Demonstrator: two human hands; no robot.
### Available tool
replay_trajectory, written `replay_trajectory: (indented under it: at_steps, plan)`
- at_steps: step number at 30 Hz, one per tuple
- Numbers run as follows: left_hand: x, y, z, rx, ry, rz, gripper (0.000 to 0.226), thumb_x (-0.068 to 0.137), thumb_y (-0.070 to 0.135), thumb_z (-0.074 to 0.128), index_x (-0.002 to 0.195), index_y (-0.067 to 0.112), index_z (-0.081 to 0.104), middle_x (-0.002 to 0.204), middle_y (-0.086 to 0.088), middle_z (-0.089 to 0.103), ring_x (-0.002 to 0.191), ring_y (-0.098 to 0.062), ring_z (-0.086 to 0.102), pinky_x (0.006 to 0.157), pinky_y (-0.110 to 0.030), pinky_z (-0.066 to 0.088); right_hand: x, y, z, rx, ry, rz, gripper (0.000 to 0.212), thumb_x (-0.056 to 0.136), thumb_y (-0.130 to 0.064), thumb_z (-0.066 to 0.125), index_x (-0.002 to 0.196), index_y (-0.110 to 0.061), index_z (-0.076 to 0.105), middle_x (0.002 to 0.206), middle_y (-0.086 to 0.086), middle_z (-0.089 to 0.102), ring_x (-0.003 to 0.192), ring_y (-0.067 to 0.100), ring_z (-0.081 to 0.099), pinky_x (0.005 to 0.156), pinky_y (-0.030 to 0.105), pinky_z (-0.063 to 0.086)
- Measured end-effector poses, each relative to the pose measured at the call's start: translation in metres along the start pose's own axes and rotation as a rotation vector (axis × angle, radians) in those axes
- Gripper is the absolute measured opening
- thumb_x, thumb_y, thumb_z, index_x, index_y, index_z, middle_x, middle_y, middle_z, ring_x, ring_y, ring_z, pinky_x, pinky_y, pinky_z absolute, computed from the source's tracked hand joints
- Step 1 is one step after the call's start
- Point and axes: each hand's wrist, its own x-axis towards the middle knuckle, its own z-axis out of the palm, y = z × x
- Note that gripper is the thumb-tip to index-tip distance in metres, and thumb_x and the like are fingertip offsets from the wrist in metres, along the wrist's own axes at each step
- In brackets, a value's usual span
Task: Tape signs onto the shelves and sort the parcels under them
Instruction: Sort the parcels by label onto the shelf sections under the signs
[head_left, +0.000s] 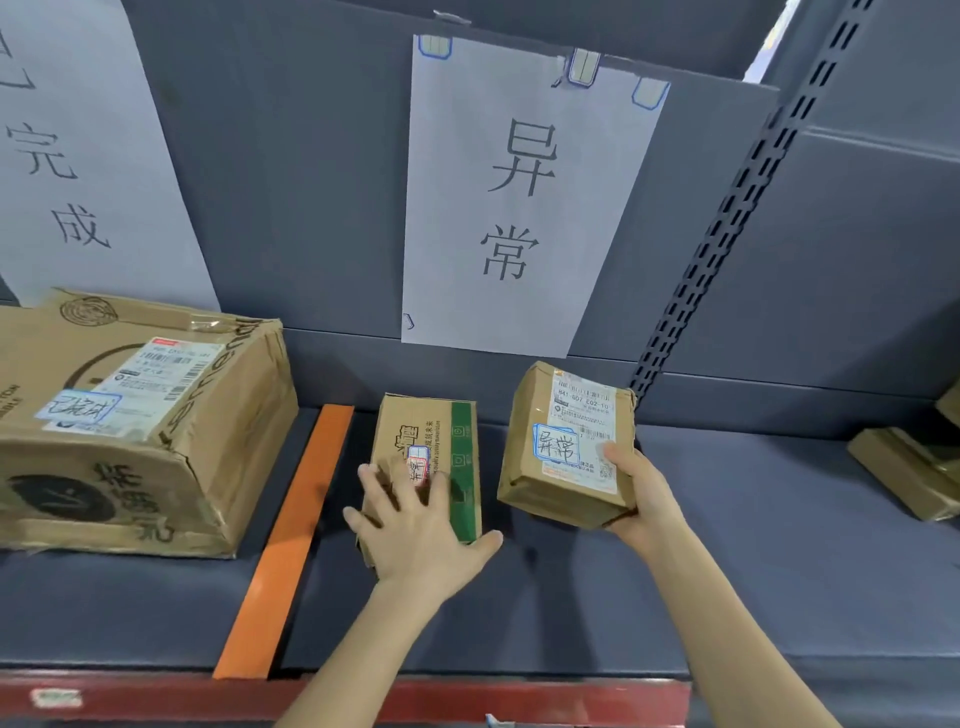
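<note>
A white paper sign (524, 197) with two black characters hangs taped to the grey back panel. Under it a small brown parcel with a green stripe (441, 436) lies on the shelf (727, 545). My left hand (415, 525) lies spread on top of it, fingers straight. To its right, my right hand (641, 493) grips a second small brown parcel (561, 447) from its lower right corner and holds it tilted, just above the shelf. This parcel bears a shipping label and a blue-edged handwritten sticker. Another white sign (78, 156) hangs at the far left.
A large dented cardboard box (145, 421) with a handwritten sticker sits at the left, under the left sign. An orange strip (291, 540) divides the shelf. More brown parcels (914, 467) lie at the right edge. A perforated upright (727, 223) rises at the right. A red beam (156, 696) edges the shelf front.
</note>
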Motion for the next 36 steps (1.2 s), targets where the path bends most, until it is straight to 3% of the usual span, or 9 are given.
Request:
replay_trajectory:
  at_steps: [9, 13, 17, 20, 23, 28, 31, 34, 36]
  plan:
    - [0.004, -0.013, 0.004, -0.061, 0.151, -0.071, 0.089, 0.064, 0.08, 0.037, 0.138, 0.03, 0.036, 0.15, -0.014, 0.018, 0.139, -0.043, 0.005, 0.105, -0.053, 0.018, 0.015, 0.003, 0.006, -0.017, -0.067, 0.037, 0.034, 0.088, -0.014, 0.056, 0.122, -0.018, 0.056, 0.11, 0.009, 0.07, 0.099, 0.03, 0.066, 0.081, 0.047, 0.052]
    - [0.008, -0.019, 0.005, -0.067, 0.201, -0.082, 0.094, 0.055, 0.08, 0.027, 0.125, 0.024, 0.055, 0.14, -0.019, 0.04, 0.133, -0.048, 0.024, 0.098, -0.056, 0.028, 0.02, 0.007, 0.009, -0.034, -0.088, 0.066, 0.035, 0.087, -0.014, 0.058, 0.122, -0.018, 0.056, 0.11, 0.009, 0.07, 0.099, 0.03, 0.066, 0.08, 0.047, 0.053]
    - [0.009, -0.02, 0.008, -0.07, 0.202, -0.081, 0.086, 0.056, 0.078, 0.032, 0.111, 0.021, 0.065, 0.125, -0.022, 0.054, 0.123, -0.051, 0.04, 0.089, -0.058, 0.038, 0.023, 0.009, 0.011, -0.055, -0.099, 0.081, 0.033, 0.086, -0.013, 0.06, 0.118, -0.019, 0.057, 0.108, 0.009, 0.071, 0.1, 0.031, 0.066, 0.083, 0.051, 0.052]
    - [0.009, -0.022, 0.01, -0.059, 0.217, -0.07, 0.085, 0.056, 0.077, 0.032, 0.109, 0.02, 0.066, 0.123, -0.022, 0.055, 0.121, -0.052, 0.042, 0.087, -0.058, 0.04, 0.024, 0.01, 0.012, -0.059, -0.098, 0.082, 0.025, 0.087, -0.012, 0.059, 0.11, -0.021, 0.058, 0.107, 0.009, 0.071, 0.098, 0.031, 0.067, 0.083, 0.051, 0.052]
    - [0.01, -0.025, 0.011, -0.045, 0.227, -0.067, 0.087, 0.057, 0.077, 0.03, 0.114, 0.021, 0.063, 0.127, -0.021, 0.052, 0.125, -0.05, 0.038, 0.091, -0.057, 0.037, 0.025, 0.011, 0.013, -0.061, -0.095, 0.086, 0.03, 0.087, -0.013, 0.059, 0.116, -0.02, 0.057, 0.109, 0.009, 0.07, 0.1, 0.032, 0.066, 0.083, 0.052, 0.052]
    - [0.012, -0.029, 0.007, 0.002, 0.179, -0.061, 0.078, 0.056, 0.076, 0.036, 0.099, 0.02, 0.068, 0.112, -0.021, 0.061, 0.111, -0.052, 0.051, 0.078, -0.057, 0.046, 0.024, 0.012, 0.013, -0.088, -0.084, 0.086, 0.029, 0.087, -0.015, 0.059, 0.115, -0.021, 0.057, 0.107, 0.007, 0.071, 0.1, 0.03, 0.066, 0.083, 0.052, 0.052]
    - [0.013, -0.03, 0.006, -0.023, 0.18, -0.04, 0.083, 0.058, 0.078, 0.032, 0.106, 0.019, 0.067, 0.118, -0.022, 0.059, 0.117, -0.052, 0.047, 0.083, -0.058, 0.044, 0.023, 0.013, 0.014, -0.098, -0.069, 0.091, 0.025, 0.087, -0.014, 0.06, 0.112, -0.021, 0.058, 0.104, 0.007, 0.072, 0.097, 0.029, 0.067, 0.08, 0.05, 0.053]
    - [0.012, -0.031, 0.006, -0.027, 0.166, -0.019, 0.104, 0.054, 0.083, 0.014, 0.133, 0.024, 0.046, 0.146, -0.019, 0.033, 0.138, -0.047, 0.016, 0.103, -0.057, 0.024, 0.022, 0.014, 0.015, -0.123, -0.044, 0.098, 0.029, 0.087, -0.014, 0.061, 0.115, -0.02, 0.057, 0.103, 0.008, 0.072, 0.095, 0.029, 0.067, 0.076, 0.048, 0.053]
    - [0.009, -0.035, 0.003, -0.067, 0.169, 0.007, 0.108, 0.053, 0.082, 0.007, 0.14, 0.025, 0.037, 0.152, -0.015, 0.021, 0.142, -0.042, 0.004, 0.108, -0.055, 0.016, 0.021, 0.015, 0.018, -0.132, -0.033, 0.105, 0.031, 0.087, -0.015, 0.061, 0.117, -0.019, 0.057, 0.104, 0.008, 0.071, 0.096, 0.029, 0.067, 0.074, 0.048, 0.053]
